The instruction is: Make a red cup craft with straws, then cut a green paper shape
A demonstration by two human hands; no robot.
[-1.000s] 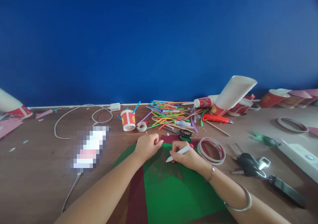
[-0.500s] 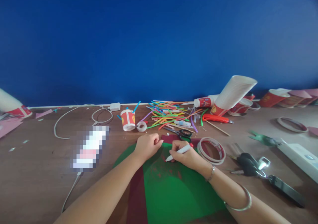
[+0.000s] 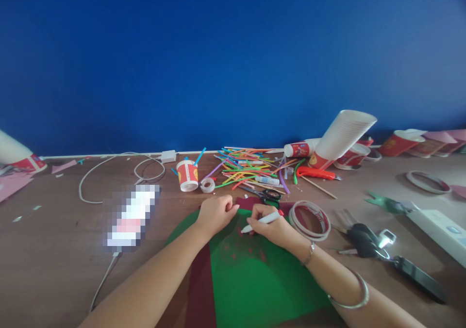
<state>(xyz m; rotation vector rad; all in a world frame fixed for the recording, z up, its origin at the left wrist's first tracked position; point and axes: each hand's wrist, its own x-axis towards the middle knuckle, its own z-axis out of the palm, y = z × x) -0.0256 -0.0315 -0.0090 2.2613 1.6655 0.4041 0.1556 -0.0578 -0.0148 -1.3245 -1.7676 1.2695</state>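
Observation:
A green sheet [image 3: 262, 284] lies on the table with dark red paper [image 3: 200, 289] beneath and beside it. Reddish marks show on its upper part. My right hand [image 3: 269, 228] grips a white marker [image 3: 270, 217] with a red end, its tip down at the green sheet near the marks. At the sheet's upper edge rests my left hand [image 3: 217, 214], fingers curled into a loose fist; whether anything is inside is hidden. Tape rolls [image 3: 291, 216] lie just right of my right hand, and black-handled scissors [image 3: 272, 195] are just beyond it.
Colourful sticks [image 3: 240, 165] lie behind the hands, beside a small paper cup [image 3: 188, 175]. Stacked cups [image 3: 342, 134] lean at back right, near an orange cutter [image 3: 318, 173]. Keys [image 3: 364, 240] lie at right. A blurred-out phone [image 3: 133, 216] with a cable is at left.
The marker and my right fingers have shifted slightly up and to the left on the green sheet. My left hand stays where it was.

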